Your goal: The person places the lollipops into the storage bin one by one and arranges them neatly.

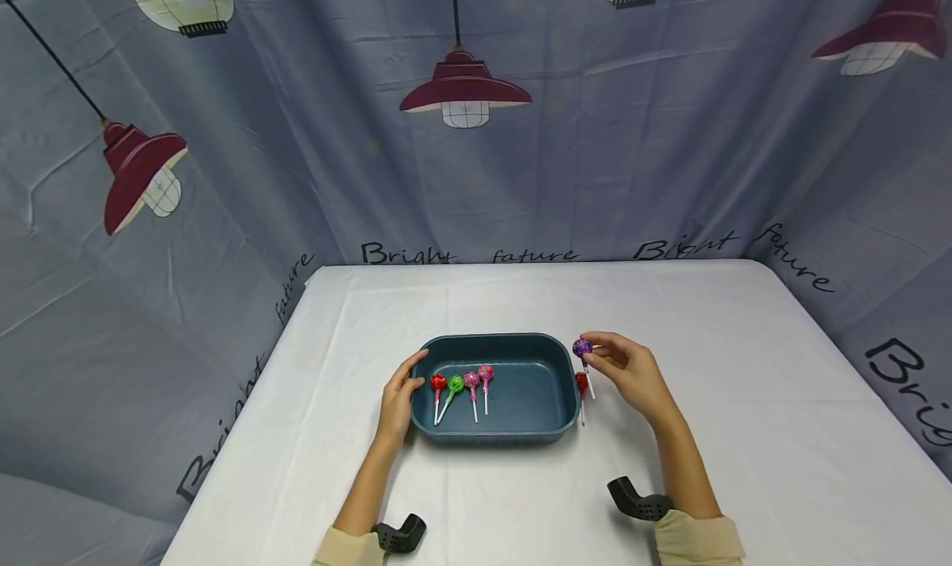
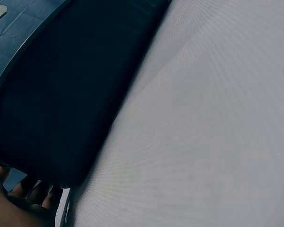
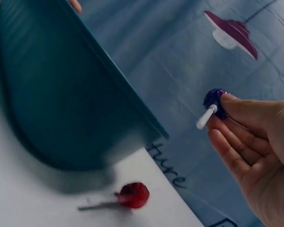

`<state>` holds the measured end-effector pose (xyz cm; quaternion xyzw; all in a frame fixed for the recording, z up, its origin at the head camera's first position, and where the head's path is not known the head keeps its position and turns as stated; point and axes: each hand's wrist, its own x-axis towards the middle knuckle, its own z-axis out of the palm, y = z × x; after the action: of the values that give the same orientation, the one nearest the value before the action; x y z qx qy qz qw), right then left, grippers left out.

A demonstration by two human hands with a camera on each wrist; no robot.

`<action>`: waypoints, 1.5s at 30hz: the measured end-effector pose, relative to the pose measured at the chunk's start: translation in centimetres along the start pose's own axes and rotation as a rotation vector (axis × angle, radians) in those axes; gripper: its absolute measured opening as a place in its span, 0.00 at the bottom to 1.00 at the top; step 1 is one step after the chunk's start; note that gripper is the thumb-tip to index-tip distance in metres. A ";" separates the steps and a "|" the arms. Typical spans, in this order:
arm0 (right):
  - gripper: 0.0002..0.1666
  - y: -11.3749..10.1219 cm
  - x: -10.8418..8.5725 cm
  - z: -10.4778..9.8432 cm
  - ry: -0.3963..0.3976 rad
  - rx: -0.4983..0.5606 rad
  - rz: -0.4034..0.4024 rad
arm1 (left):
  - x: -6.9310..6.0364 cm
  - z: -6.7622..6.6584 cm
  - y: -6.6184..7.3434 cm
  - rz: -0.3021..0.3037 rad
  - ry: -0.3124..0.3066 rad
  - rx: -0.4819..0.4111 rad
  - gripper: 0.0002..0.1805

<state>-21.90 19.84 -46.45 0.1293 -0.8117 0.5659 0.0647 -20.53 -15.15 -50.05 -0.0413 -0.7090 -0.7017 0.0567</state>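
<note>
A dark teal tray stands on the white-covered table. Along its left side lie a red lollipop, a green lollipop and two pink lollipops, sticks toward the person. My left hand grips the tray's left end, thumb at the rim; in the left wrist view its fingers are partly hidden by the tray. Just beyond the right rim, my right hand pinches a purple lollipop by its head, the white stick hanging free. Below it, another red lollipop lies on the table beside the tray.
The white tablecloth spreads around the tray on all sides. A grey-blue curtain printed with lamps and lettering hangs behind and at the sides of the table. Each wrist carries a black camera mount.
</note>
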 end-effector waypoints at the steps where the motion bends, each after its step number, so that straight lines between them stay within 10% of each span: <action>1: 0.20 -0.2 0.1 0.2 0.000 0.008 -0.003 | 0.0 0.0 0.0 0.002 0.001 0.002 0.24; 12: 0.18 -4.1 0.5 2.9 -0.041 0.058 -0.047 | 0.1 0.0 -0.1 -0.012 -0.004 0.010 0.24; 21: 0.17 -1.6 2.7 5.2 -0.096 0.097 -0.037 | 0.2 -0.1 -0.1 -0.007 0.004 0.014 0.24; 45: 0.11 -0.9 4.7 9.1 -0.168 -0.276 0.032 | 0.1 -0.1 0.0 -0.023 0.005 0.022 0.24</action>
<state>-25.76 10.36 -47.68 0.1529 -0.8863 0.4371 0.0048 -20.64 -15.24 -50.08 -0.0310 -0.7168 -0.6947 0.0509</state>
